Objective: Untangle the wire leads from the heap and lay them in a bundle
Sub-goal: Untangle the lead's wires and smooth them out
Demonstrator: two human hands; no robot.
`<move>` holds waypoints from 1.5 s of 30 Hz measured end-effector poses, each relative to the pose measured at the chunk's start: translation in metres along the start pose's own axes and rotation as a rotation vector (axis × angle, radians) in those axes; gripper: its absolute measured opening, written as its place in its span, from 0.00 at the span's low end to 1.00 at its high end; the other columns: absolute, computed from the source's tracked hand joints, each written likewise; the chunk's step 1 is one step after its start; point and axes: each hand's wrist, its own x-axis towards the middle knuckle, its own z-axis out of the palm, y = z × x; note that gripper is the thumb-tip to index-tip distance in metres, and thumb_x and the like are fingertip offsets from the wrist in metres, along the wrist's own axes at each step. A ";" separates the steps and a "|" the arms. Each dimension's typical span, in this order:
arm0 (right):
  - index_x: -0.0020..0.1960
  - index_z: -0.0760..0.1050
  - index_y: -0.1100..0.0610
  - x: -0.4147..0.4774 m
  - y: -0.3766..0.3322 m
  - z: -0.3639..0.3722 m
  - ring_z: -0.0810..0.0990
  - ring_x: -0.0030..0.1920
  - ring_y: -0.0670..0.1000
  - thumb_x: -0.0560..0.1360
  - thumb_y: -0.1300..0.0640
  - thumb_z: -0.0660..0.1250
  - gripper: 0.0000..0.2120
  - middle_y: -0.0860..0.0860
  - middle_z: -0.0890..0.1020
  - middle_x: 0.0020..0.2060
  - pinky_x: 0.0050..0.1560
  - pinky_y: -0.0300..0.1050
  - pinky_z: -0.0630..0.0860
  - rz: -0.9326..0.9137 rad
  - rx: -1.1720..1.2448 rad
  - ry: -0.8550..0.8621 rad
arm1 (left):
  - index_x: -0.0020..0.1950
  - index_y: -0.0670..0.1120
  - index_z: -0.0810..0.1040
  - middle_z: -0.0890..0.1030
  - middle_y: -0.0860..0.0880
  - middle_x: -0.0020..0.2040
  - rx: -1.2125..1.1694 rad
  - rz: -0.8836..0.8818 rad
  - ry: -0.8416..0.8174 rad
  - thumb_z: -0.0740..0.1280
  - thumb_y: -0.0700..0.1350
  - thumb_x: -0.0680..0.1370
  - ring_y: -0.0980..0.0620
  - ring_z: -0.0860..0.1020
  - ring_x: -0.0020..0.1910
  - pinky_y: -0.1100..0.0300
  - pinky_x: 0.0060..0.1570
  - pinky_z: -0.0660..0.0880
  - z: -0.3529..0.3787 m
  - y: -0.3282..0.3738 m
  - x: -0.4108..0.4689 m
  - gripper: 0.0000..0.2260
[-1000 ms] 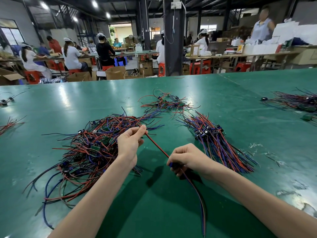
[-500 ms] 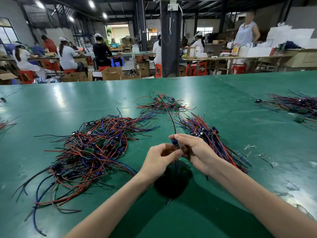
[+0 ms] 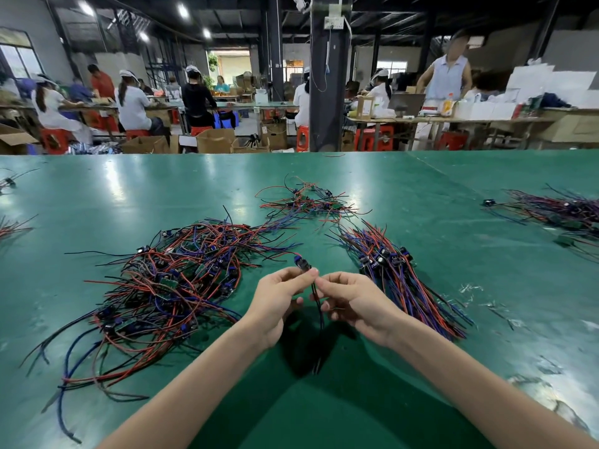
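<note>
1. The left hand and right hand are raised together above the near middle of the green worktop, their fingertips almost meeting.
2. Both hands pinch one lead: the left thumb and forefinger close on it near its top, and the right fingertips close on it just beside them.
3. A small dark part with a blue end sits at the top of the lead, just above the left fingertips.
4. Below the pinch the lead's dark wires hang straight down between the two palms, and their ends reach close to the worktop; whether they touch it cannot be told.
5. The other fingers of both hands are loosely curled.
6. The heap of red, blue and black leads with small green boards lies on the worktop left of the hands, loose wires trailing toward the near left edge.
7. The bundle lies right of the hands, its leads side by side, running from the middle toward the near right.
8. A smaller tangle lies beyond the hands, toward the far edge.
9. Another pile of leads lies at the right edge, well apart.
</note>
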 end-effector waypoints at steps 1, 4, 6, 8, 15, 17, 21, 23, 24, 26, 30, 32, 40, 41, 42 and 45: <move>0.44 0.75 0.59 0.000 0.001 0.001 0.75 0.26 0.44 0.75 0.61 0.67 0.03 0.52 0.78 0.35 0.26 0.35 0.67 0.003 -0.014 -0.011 | 0.35 0.48 0.78 0.78 0.55 0.32 -0.003 -0.007 -0.003 0.73 0.43 0.72 0.58 0.75 0.33 0.62 0.40 0.70 -0.001 0.000 0.001 0.07; 0.43 0.77 0.60 -0.001 0.003 0.003 0.73 0.25 0.43 0.74 0.62 0.68 0.02 0.52 0.80 0.33 0.25 0.34 0.66 -0.011 -0.035 -0.032 | 0.34 0.46 0.81 0.81 0.50 0.35 -0.024 -0.020 -0.028 0.73 0.42 0.71 0.53 0.76 0.37 0.54 0.51 0.72 -0.002 0.001 0.001 0.06; 0.41 0.77 0.60 -0.002 0.003 0.003 0.72 0.24 0.43 0.74 0.63 0.69 0.03 0.52 0.81 0.31 0.24 0.33 0.65 -0.022 -0.050 -0.022 | 0.35 0.46 0.81 0.80 0.51 0.35 -0.009 -0.021 -0.014 0.74 0.43 0.71 0.55 0.76 0.35 0.59 0.46 0.72 -0.001 0.001 0.002 0.05; 0.39 0.77 0.59 -0.001 0.002 0.002 0.72 0.23 0.43 0.74 0.64 0.69 0.05 0.52 0.80 0.30 0.23 0.33 0.65 -0.022 -0.072 -0.002 | 0.37 0.47 0.80 0.77 0.53 0.33 0.023 -0.021 0.013 0.74 0.44 0.70 0.58 0.73 0.32 0.66 0.36 0.70 -0.001 0.000 0.003 0.05; 0.39 0.78 0.59 -0.002 0.004 0.002 0.74 0.22 0.44 0.74 0.64 0.68 0.06 0.53 0.79 0.29 0.22 0.34 0.65 -0.098 -0.180 0.020 | 0.36 0.47 0.80 0.76 0.52 0.34 0.066 0.012 -0.004 0.73 0.43 0.72 0.57 0.71 0.34 0.65 0.35 0.67 -0.001 0.000 0.001 0.06; 0.41 0.79 0.59 -0.002 0.005 0.003 0.74 0.22 0.45 0.75 0.64 0.68 0.05 0.52 0.79 0.28 0.21 0.34 0.65 -0.119 -0.181 0.021 | 0.35 0.47 0.80 0.78 0.53 0.32 0.067 0.023 -0.010 0.72 0.42 0.72 0.58 0.72 0.33 0.65 0.36 0.67 -0.001 0.000 0.000 0.07; 0.41 0.80 0.58 -0.002 0.004 0.003 0.75 0.22 0.45 0.75 0.64 0.68 0.05 0.51 0.81 0.30 0.20 0.34 0.66 -0.152 -0.177 0.034 | 0.32 0.47 0.79 0.78 0.54 0.32 0.062 0.031 0.004 0.73 0.43 0.72 0.59 0.73 0.32 0.63 0.38 0.67 -0.001 0.001 0.001 0.09; 0.42 0.80 0.58 -0.003 0.005 0.002 0.75 0.22 0.46 0.75 0.64 0.68 0.05 0.52 0.81 0.31 0.21 0.35 0.66 -0.166 -0.205 0.042 | 0.32 0.47 0.79 0.78 0.53 0.32 0.058 0.028 0.016 0.73 0.43 0.71 0.58 0.73 0.33 0.63 0.39 0.68 -0.001 0.001 0.001 0.09; 0.42 0.80 0.59 -0.003 0.005 0.002 0.75 0.22 0.46 0.75 0.63 0.68 0.04 0.52 0.81 0.31 0.21 0.35 0.66 -0.175 -0.224 0.047 | 0.31 0.48 0.78 0.77 0.53 0.32 0.053 0.028 0.020 0.74 0.42 0.71 0.58 0.73 0.33 0.62 0.39 0.67 -0.001 0.001 0.002 0.10; 0.43 0.81 0.59 -0.002 0.006 0.001 0.75 0.23 0.46 0.75 0.62 0.69 0.03 0.53 0.81 0.31 0.22 0.36 0.67 -0.197 -0.275 0.059 | 0.31 0.48 0.78 0.76 0.53 0.32 0.051 0.028 0.021 0.74 0.42 0.71 0.58 0.72 0.33 0.62 0.39 0.67 0.000 0.001 0.002 0.10; 0.42 0.81 0.58 -0.001 0.007 -0.001 0.76 0.23 0.47 0.74 0.61 0.69 0.03 0.52 0.80 0.30 0.22 0.37 0.68 -0.240 -0.403 0.085 | 0.38 0.46 0.80 0.73 0.51 0.35 0.051 0.013 0.014 0.73 0.42 0.72 0.59 0.69 0.32 0.65 0.36 0.66 0.000 0.002 0.000 0.04; 0.41 0.81 0.56 -0.002 0.008 -0.002 0.76 0.23 0.47 0.73 0.60 0.71 0.03 0.52 0.80 0.29 0.23 0.37 0.67 -0.262 -0.473 0.112 | 0.40 0.45 0.81 0.74 0.50 0.37 0.050 0.009 0.013 0.73 0.42 0.72 0.59 0.69 0.33 0.65 0.36 0.66 0.000 0.003 0.000 0.02; 0.41 0.78 0.57 -0.003 0.005 0.003 0.74 0.20 0.47 0.76 0.61 0.67 0.06 0.51 0.79 0.25 0.20 0.37 0.68 -0.226 -0.408 0.081 | 0.40 0.45 0.81 0.74 0.53 0.34 0.048 0.005 0.016 0.72 0.41 0.73 0.59 0.68 0.32 0.65 0.36 0.67 -0.003 0.003 0.002 0.02; 0.42 0.78 0.59 -0.003 0.004 0.003 0.73 0.20 0.47 0.77 0.63 0.65 0.06 0.52 0.79 0.25 0.19 0.36 0.67 -0.190 -0.328 0.052 | 0.40 0.45 0.81 0.75 0.53 0.35 0.038 0.000 0.012 0.71 0.41 0.73 0.59 0.68 0.32 0.65 0.36 0.67 -0.003 0.003 0.002 0.03; 0.42 0.77 0.59 -0.003 0.003 0.003 0.73 0.19 0.47 0.77 0.64 0.65 0.06 0.52 0.78 0.24 0.19 0.36 0.67 -0.163 -0.269 0.034 | 0.39 0.45 0.81 0.76 0.53 0.34 0.027 -0.009 0.002 0.71 0.41 0.73 0.59 0.68 0.32 0.64 0.37 0.67 -0.003 0.004 0.002 0.03; 0.41 0.78 0.59 -0.004 0.002 0.003 0.71 0.18 0.45 0.76 0.64 0.66 0.06 0.52 0.78 0.23 0.18 0.33 0.64 -0.102 -0.153 0.015 | 0.40 0.45 0.82 0.78 0.54 0.32 -0.004 -0.049 -0.052 0.70 0.41 0.74 0.59 0.70 0.32 0.63 0.38 0.67 -0.004 0.005 0.001 0.03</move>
